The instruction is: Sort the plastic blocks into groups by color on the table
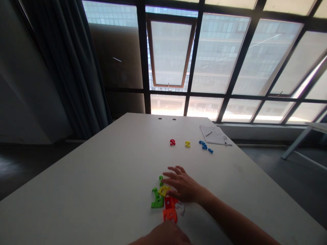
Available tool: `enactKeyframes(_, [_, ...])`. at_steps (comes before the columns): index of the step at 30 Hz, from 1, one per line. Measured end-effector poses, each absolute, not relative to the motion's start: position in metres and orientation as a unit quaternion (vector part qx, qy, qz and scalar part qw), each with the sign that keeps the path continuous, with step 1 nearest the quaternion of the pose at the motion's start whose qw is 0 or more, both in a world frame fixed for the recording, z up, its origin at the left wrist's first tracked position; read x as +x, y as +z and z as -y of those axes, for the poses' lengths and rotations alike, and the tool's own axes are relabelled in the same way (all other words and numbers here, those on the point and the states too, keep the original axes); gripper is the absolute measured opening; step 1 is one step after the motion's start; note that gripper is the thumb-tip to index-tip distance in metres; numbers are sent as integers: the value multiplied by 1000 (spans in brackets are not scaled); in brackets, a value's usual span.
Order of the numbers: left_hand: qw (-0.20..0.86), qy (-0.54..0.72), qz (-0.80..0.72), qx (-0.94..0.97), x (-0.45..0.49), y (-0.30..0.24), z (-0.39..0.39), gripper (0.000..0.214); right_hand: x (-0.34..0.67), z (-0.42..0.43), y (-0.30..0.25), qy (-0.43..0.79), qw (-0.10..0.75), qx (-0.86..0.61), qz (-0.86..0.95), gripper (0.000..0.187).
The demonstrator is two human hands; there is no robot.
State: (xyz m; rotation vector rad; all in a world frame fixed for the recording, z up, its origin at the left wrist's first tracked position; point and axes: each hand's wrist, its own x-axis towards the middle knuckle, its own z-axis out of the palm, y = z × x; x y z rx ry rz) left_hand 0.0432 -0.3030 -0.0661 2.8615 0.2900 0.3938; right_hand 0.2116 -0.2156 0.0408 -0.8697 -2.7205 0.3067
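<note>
On a white table (pixel 102 170), a cluster of small chunky plastic pieces lies close to me. My right hand (pixel 182 184) is spread, palm down, over the cluster, with its fingers just above a yellow piece (pixel 164 190) and a green piece (pixel 160 180). More green pieces (pixel 157 203) lie left of it. Below the palm sit a red piece (pixel 169 202) and an orange piece (pixel 170 215), with a pale translucent piece (pixel 182 209) beside them. My left hand (pixel 166 234), cut off by the bottom of the view, is at the orange piece's lower edge. Its fingers are partly hidden.
Farther along the table lie a red piece (pixel 172 142), a yellow piece (pixel 187 144) and blue pieces (pixel 203 145). Sheets of notepaper (pixel 213 134) with a pen (pixel 225 140) sit near the far edge, before a large window (pixel 217 68).
</note>
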Motion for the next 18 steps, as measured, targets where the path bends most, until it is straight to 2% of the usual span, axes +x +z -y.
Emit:
enactKeyframes(8, [97, 131, -107, 981, 44, -67, 304, 11, 190, 226, 42, 102, 137, -310, 935, 51])
enactKeyframes(12, [92, 126, -106, 982, 44, -69, 302, 12, 188, 227, 40, 107, 144, -325, 928, 41])
enactKeyframes(15, [96, 123, -102, 982, 44, -66, 302, 17, 191, 222, 43, 106, 182, -345, 915, 33])
enactKeyframes(18, [100, 133, -95, 981, 45, -62, 302, 19, 199, 209, 41, 97, 256, -377, 885, 27])
